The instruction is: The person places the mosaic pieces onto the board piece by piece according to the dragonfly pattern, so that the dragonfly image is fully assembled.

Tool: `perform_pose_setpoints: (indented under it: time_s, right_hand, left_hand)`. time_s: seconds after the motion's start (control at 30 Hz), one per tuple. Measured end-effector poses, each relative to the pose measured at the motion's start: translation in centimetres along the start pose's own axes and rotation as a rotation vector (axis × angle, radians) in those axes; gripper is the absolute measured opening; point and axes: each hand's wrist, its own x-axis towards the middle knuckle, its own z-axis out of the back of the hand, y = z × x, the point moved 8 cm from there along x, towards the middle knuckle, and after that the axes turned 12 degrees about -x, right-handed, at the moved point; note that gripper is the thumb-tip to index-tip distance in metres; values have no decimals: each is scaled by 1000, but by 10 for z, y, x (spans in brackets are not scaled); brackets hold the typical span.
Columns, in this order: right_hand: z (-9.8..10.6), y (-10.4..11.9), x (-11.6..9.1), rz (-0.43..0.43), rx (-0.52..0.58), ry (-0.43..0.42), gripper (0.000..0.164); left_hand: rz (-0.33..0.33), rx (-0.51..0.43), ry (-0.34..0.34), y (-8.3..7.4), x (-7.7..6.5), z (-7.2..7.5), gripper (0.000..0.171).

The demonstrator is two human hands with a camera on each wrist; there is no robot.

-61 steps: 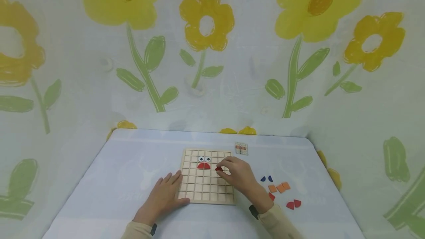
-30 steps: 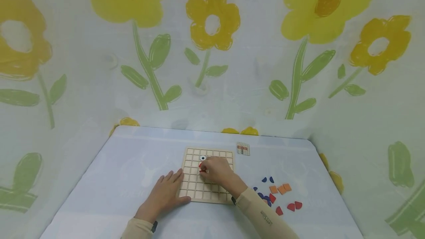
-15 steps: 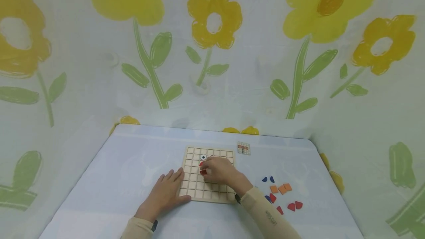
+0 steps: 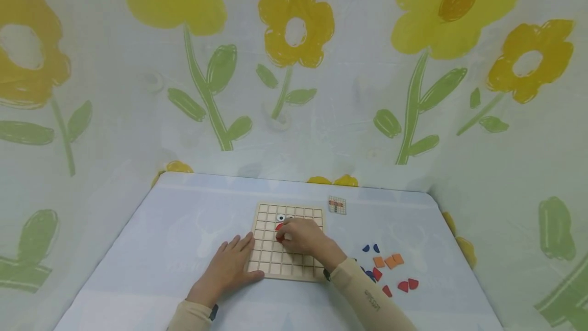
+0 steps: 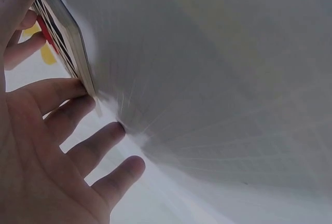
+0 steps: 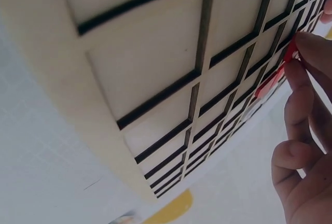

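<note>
A wooden grid board lies on the table. My left hand rests at its left edge with fingers extended, some touching the rim in the left wrist view. Over the board, thumb and fingers of my right hand pinch a red piece, likely a quarter circle, at a cell just below a red quarter-circle piece set in the grid. Above that sits an eye tile; the second eye tile is mostly covered by my right hand.
Right of the board lie orange squares, red pieces and blue pieces, some partly behind my right sleeve. A small pattern card lies beyond the board's upper right corner. A flower-print cloth hangs around the table.
My right hand has carried the red piece left across the board to below the seated red pieces, then shifted it slightly there. My left hand has stayed at the board's edge.
</note>
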Motion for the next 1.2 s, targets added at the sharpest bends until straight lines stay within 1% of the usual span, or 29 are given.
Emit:
perform_pose_setpoints:
  time_s: [0.23,0.43,0.8,0.97,1.2]
  right_hand:
    - [4,0,3,-22,7,-28,7]
    - [3,0,6,-50,3,-29,7]
    - [5,0,4,-83,10,-52,6]
    - [5,-2,2,-108,13,-44,7]
    - [0,-5,0,-141,23,-13,9]
  left_hand:
    - [-4,6,2,1,0,-1,96]
    - [-8,6,-1,1,1,0,95]
    - [-18,7,-2,-1,0,1,96]
    - [-13,5,-3,-1,1,2,96]
    - [-10,-3,-3,-1,1,2,96]
